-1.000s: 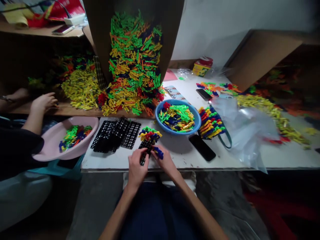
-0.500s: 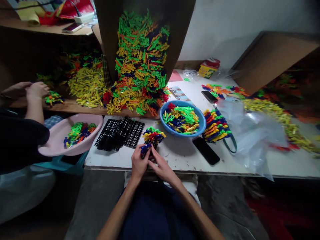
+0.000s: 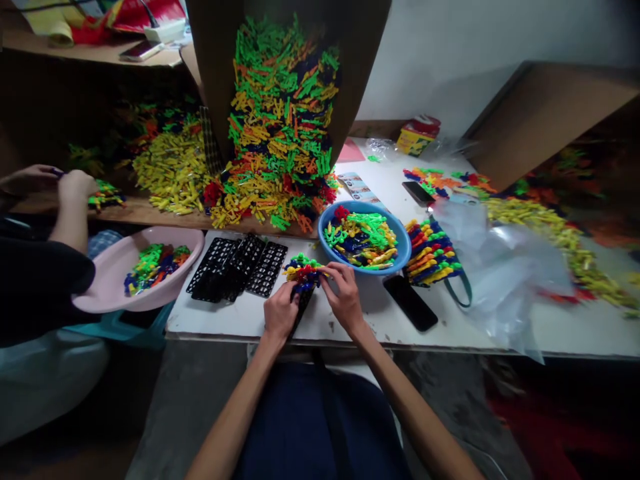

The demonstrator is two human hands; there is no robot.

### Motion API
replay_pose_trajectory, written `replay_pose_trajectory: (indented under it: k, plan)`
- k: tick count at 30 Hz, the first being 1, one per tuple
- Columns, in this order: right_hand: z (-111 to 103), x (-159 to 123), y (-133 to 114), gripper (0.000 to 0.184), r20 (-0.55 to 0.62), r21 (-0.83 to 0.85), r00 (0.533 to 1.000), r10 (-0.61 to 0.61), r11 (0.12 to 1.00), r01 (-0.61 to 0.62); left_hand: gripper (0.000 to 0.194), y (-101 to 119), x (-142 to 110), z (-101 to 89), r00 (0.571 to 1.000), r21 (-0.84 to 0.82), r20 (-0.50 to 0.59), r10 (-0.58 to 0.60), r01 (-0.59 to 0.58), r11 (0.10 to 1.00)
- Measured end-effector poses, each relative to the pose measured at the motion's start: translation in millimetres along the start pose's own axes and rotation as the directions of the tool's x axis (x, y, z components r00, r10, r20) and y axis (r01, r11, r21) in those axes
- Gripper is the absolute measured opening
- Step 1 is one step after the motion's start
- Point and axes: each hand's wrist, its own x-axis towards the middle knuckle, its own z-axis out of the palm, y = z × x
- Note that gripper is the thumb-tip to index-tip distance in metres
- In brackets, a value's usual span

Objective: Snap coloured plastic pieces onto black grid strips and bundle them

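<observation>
My left hand [image 3: 281, 312] is closed at the near side of a small upright cluster, its fingertips on blue plastic pieces [image 3: 304, 287]. Under these shows part of a black perforated tray [image 3: 303, 308], leaning toward the table edge. Green, yellow and red plastic pieces [image 3: 301, 265] stand in rows at the cluster's far side. My right hand [image 3: 344, 299] reaches in from the right, thumb and fingers pinched together at the cluster's right edge; what lies between the fingertips is too small to make out. Just beyond it stands a blue basin [image 3: 324, 248] of mixed plastic pieces.
Black perforated trays [image 3: 235, 267] lie stacked at left. On the right are a phone [image 3: 411, 303], a filled rack of coloured pieces [image 3: 434, 253] and clear plastic bags [image 3: 505, 267]. A co-worker's hand [image 3: 77, 187] is above a pink basin [image 3: 100, 287]. A heap of pieces [image 3: 283, 127] rises behind.
My right hand has moved away from my left, up and right to the cluster's right edge. My left hand stays nearly in place at the blue pieces.
</observation>
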Motion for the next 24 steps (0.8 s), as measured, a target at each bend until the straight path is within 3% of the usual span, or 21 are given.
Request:
replay_pose_trajectory:
  k: [6,11,18,24]
  plan:
    - [0.2,-1.8,3.0,0.023,-0.011,0.031,1.0,0.019,0.999,-0.019,0.018,-0.5,0.7,-3.1,0.999,-0.036,-0.031,0.008,-0.009,0.999]
    - [-4.5,-0.6,0.8,0.023,-0.024,0.007,1.0,0.018,1.0,-0.018,0.023,6.7,2.0,-4.6,0.999,0.063,0.044,-0.027,0.024,0.998]
    - [-1.5,19.3,-8.2,0.021,0.225,-0.018,0.969,-0.107,0.993,0.114,0.028,13.8,7.0,-10.5,0.989,0.19,0.124,-0.085,0.06,0.98]
    - [13.8,23.8,2.7,0.012,0.2,0.007,0.972,-0.121,0.992,0.123,0.03,12.1,12.8,-9.7,0.977,0.231,0.17,-0.128,0.087,0.969]
